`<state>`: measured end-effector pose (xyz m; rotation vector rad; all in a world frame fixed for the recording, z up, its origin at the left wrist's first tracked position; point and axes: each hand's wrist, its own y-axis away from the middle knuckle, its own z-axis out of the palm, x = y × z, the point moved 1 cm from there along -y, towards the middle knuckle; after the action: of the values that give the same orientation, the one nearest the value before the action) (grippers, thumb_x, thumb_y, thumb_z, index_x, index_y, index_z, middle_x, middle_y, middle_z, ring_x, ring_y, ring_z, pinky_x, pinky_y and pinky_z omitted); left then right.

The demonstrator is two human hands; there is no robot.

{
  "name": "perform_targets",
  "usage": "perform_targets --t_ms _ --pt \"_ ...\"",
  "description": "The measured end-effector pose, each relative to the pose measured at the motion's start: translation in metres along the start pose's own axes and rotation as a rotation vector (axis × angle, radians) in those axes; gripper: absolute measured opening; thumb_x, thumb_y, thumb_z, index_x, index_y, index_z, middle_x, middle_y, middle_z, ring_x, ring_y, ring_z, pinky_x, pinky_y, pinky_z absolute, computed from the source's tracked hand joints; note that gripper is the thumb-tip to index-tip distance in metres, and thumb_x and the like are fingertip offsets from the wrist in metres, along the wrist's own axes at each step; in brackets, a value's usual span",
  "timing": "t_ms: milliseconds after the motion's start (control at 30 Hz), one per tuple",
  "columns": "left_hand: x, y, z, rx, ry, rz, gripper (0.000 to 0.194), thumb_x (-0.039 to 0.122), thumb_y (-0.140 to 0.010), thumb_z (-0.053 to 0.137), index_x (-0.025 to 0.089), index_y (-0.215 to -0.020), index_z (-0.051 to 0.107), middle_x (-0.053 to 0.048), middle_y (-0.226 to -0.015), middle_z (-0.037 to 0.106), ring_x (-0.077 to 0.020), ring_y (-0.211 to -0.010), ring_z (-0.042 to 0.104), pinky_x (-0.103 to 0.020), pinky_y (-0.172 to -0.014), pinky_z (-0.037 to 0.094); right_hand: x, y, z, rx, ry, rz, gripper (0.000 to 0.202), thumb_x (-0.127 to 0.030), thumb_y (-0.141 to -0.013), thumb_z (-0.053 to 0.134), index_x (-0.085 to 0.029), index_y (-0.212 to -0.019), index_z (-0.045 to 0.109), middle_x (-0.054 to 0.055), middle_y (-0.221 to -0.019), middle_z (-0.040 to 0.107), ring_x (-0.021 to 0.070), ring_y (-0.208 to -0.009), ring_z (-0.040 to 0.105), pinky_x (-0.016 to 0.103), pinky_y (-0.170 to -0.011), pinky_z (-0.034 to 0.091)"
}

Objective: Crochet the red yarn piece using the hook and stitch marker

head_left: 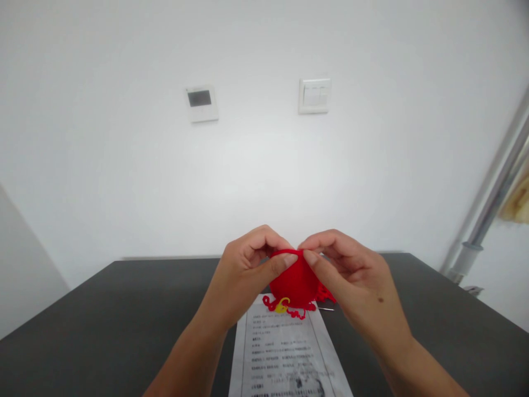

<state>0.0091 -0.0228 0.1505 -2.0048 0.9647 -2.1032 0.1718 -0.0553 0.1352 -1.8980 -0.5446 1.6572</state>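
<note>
Red fabric [291, 281], rounded; curly red yarn [309, 307] below.

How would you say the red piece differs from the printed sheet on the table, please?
The red piece is plain red with a rounded lower outline; the printed sheet is pale, straight-edged and bears dark print. The left hand and right hand pinch the red piece by its top edge, while the printed sheet lies on the table.

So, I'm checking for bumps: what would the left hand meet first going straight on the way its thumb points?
Most likely the right hand, pinching the same red piece just beyond the left hand, though depth is unclear.
</note>
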Motion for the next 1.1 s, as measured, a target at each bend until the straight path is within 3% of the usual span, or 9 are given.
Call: perform_targets --t_ms 167,400,567,867,1100 --pt "0.0 -0.001 0.0009 0.031 -0.044 -0.001 0.011 0.018 -0.081 0.072 0.017 -0.072 0.067 0.003 -0.07 0.064 -0.0092 -0.063 0.056 -0.019 -0.059 0.045 -0.0001 -0.0018 -0.0016 0.004 0.076 -0.071 0.013 -0.017 -0.088 0.063 -0.023 -0.081 0.072 -0.002 -0.069 0.069 0.012 -0.066 0.064 0.017 -0.046 0.042" --pt "-0.0006 0.0012 0.0025 0.065 -0.139 0.045 0.011 0.016 -0.083 0.07 0.019 -0.072 0.068 0.004 -0.071 0.061 -0.0092 -0.064 0.053 -0.021 -0.059 0.042 0.0032 -0.0001 -0.0014 0.001 0.082 -0.042 0.011 -0.023 -0.089 0.064 -0.023 -0.082 0.073 -0.001 -0.072 0.072 0.0109 -0.054 0.06 0.018 -0.045 0.045" --pt "0.0012 0.0016 0.0036 0.064 -0.182 0.057 0.011 0.015 -0.083 0.069 0.019 -0.073 0.069 0.003 -0.073 0.062 -0.01 -0.068 0.055 -0.021 -0.062 0.043 0.0032 -0.001 -0.0018 0.027 0.104 -0.09 0.012 -0.02 -0.088 0.064 -0.022 -0.079 0.072 -0.002 -0.071 0.072 0.0115 -0.063 0.065 0.018 -0.053 0.048" --pt "-0.0008 0.0013 0.0012 0.048 -0.094 0.043 0.009 0.018 -0.086 0.069 0.019 -0.078 0.071 0.003 -0.073 0.061 -0.0095 -0.066 0.053 -0.021 -0.061 0.041 0.004 0.0013 -0.0004 0.103 0.14 -0.106 0.012 -0.019 -0.088 0.065 -0.023 -0.08 0.073 -0.003 -0.07 0.074 0.0087 -0.053 0.061 0.015 -0.044 0.045" --pt "0.0 0.0001 -0.0016 0.047 -0.088 0.064 0.01 0.017 -0.085 0.07 0.019 -0.076 0.07 0.004 -0.073 0.061 -0.0093 -0.066 0.052 -0.021 -0.06 0.041 0.0035 0.0009 -0.0017 0.085 0.163 -0.197 0.014 -0.018 -0.089 0.065 -0.025 -0.081 0.074 -0.005 -0.072 0.076 0.0088 -0.059 0.066 0.015 -0.055 0.051"
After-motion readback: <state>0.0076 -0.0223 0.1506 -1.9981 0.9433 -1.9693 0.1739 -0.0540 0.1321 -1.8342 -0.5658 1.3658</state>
